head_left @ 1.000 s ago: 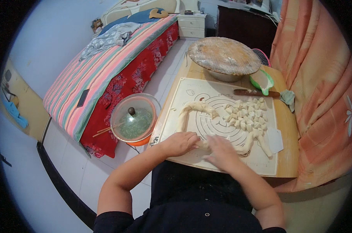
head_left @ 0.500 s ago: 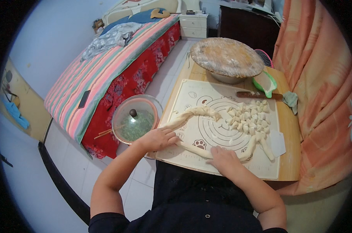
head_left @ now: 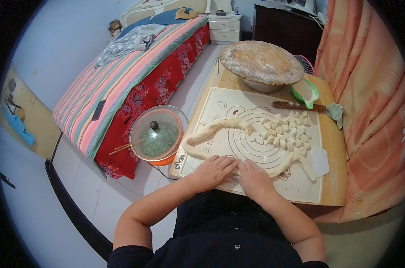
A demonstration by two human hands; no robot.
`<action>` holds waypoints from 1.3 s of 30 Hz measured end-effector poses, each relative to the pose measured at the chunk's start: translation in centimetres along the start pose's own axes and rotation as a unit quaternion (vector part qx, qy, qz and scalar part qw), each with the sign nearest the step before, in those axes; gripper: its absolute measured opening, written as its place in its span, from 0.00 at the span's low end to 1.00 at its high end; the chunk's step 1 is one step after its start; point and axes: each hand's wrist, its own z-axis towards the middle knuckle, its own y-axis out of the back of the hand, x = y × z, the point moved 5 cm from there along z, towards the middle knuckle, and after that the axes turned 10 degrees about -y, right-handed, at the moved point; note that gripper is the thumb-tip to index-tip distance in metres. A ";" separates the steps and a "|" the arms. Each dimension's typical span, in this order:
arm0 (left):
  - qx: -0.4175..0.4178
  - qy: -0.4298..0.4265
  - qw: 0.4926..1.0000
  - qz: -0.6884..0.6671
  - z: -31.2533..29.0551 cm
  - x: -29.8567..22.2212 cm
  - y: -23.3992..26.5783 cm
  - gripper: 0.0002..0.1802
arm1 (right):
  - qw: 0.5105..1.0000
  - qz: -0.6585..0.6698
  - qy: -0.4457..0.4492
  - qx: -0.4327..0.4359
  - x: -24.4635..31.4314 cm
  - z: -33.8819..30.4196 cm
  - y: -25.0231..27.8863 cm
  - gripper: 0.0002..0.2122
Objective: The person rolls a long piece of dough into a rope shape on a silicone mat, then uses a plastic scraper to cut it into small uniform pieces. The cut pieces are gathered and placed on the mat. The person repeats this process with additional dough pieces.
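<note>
A long rope of pale dough (head_left: 198,135) curves across the printed mat, bending at the left and running under both hands along the near edge. My left hand (head_left: 217,170) lies over the rope, fingers stretched to the right. Right beside it, fingertips almost meeting, my right hand (head_left: 254,178) rests on the same stretch, fingers pointing away from me. The dough beneath the palms is hidden. Past my right hand the rope continues to a forked end (head_left: 305,166). Several small cut dough pieces (head_left: 285,129) lie heaped on the mat's right half.
The mat (head_left: 296,190) covers much of a wooden table (head_left: 334,178). A white scraper (head_left: 321,163), a rolling pin (head_left: 280,105), a green scoop (head_left: 306,94) and a covered basin (head_left: 261,64) surround the dough. A glass-lidded pot (head_left: 158,142) stands left, with chopsticks (head_left: 121,149) beside it.
My left hand has slid right along the dough rope until it is beside my right hand. The rope's left bend now lies uncovered. My right hand has shifted only slightly.
</note>
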 end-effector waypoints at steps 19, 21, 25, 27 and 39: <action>0.022 0.077 0.994 0.076 1.2 -5.4 -3.4 0.35 | 0.985 -0.086 -0.138 -0.060 -7.7 -10.0 0.3 0.33; 0.055 0.083 0.994 0.050 0.2 -5.4 -3.9 0.37 | 0.986 -0.093 -0.130 -0.041 -8.0 -10.7 0.2 0.34; -0.019 0.207 0.960 0.189 5.2 1.2 -4.3 0.35 | 0.962 -0.065 -0.207 -0.169 -10.6 -3.6 1.6 0.35; -0.028 0.248 0.948 0.198 7.0 3.0 -3.9 0.35 | 0.940 -0.067 -0.242 -0.232 -11.9 -1.6 1.3 0.36; -0.015 0.141 0.990 -0.008 5.0 -1.6 -2.4 0.35 | 0.976 -0.047 -0.132 -0.166 -8.1 -4.2 1.7 0.30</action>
